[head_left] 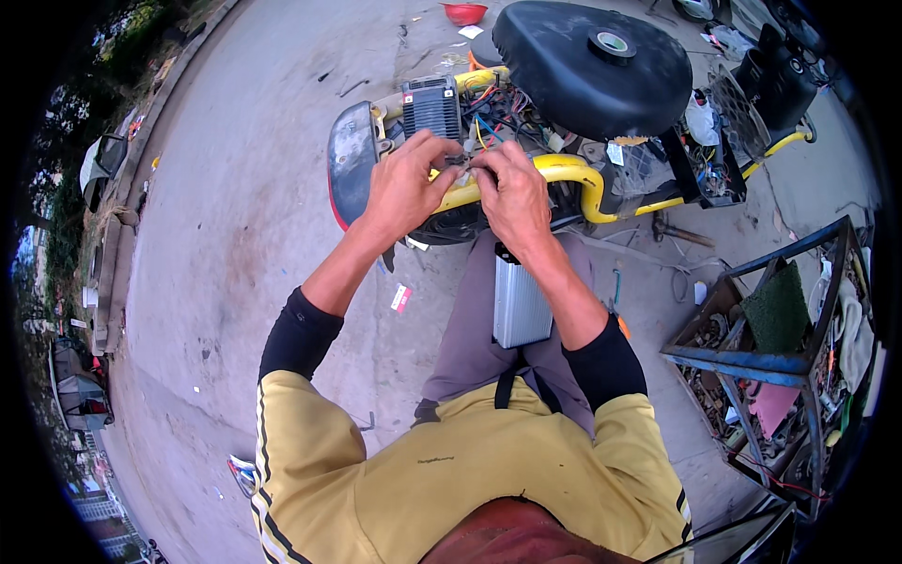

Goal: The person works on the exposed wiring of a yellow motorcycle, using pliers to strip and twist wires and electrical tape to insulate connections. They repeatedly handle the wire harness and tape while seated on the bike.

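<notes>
My left hand (409, 183) and my right hand (513, 188) meet over the yellow tube frame (564, 169) of a stripped electric scooter. Thumb and fingers of both are pinched together, fingertips nearly touching; whatever small piece they hold is too hidden to name. Just beyond them lies a tangle of coloured wires (493, 113), beside a dark finned box (432, 105). A silver finned metal box (522, 303) rests on my lap, below my right wrist. The black seat (592, 75) sits tilted over the frame, with a roll of tape (613, 45) on top.
At right stands a blue-edged metal rack (752, 362) full of scrap parts. A hammer (684, 231) lies on the ground between rack and scooter. The black rear fender (352, 160) is left of my hands. A red bowl (465, 13) sits at the far side.
</notes>
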`<action>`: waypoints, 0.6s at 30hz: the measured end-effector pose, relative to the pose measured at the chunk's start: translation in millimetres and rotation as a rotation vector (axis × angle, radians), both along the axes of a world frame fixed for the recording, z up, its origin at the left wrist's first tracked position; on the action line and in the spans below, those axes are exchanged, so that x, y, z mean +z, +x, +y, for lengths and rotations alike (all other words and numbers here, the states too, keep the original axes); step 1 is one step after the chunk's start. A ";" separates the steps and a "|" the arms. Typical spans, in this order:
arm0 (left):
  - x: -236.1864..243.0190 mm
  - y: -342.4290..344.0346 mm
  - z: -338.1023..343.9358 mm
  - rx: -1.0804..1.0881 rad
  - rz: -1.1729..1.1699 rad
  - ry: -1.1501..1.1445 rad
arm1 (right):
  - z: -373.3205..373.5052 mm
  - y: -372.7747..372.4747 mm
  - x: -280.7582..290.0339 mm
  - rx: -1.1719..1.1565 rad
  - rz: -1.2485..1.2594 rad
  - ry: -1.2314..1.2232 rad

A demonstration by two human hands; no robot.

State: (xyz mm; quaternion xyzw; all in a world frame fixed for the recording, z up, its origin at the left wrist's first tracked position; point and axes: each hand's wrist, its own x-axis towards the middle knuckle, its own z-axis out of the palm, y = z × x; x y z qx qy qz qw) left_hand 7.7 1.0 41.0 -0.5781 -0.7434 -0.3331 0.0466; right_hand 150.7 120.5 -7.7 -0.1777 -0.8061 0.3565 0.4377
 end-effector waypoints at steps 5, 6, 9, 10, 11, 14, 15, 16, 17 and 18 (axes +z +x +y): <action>2.7 -2.6 4.1 -0.112 0.519 0.044 | 2.6 -0.6 -1.4 -0.005 -0.016 0.000; 0.0 -4.7 4.3 -0.116 0.563 0.030 | 1.5 -0.6 -0.6 0.001 -0.021 -0.005; -2.1 -3.3 6.7 -0.114 0.544 0.022 | 0.7 0.3 -0.3 0.005 -0.028 0.041; -2.2 -2.6 7.8 -0.108 0.513 0.027 | 0.6 -0.5 -0.2 0.008 -0.029 0.070; -4.6 -1.9 10.4 -0.048 0.351 -0.030 | 0.9 -0.6 -1.2 0.002 -0.021 0.085; -18.6 -14.7 24.1 0.065 -0.512 -0.231 | 0.6 -0.4 -2.2 -0.004 -0.003 0.097; -20.8 -24.6 25.9 0.074 -0.842 -0.270 | -0.3 -0.4 -1.0 -0.003 -0.001 0.076; -16.0 -29.7 27.6 0.072 -1.172 -0.313 | 0.1 1.0 -0.9 -0.013 -0.001 0.052; -12.4 -32.0 27.5 0.071 -1.502 -0.356 | 0.4 2.0 -0.5 -0.004 -0.008 0.024; -9.2 -31.3 22.9 0.062 -1.433 -0.356 | 0.4 2.6 0.2 0.006 -0.014 -0.005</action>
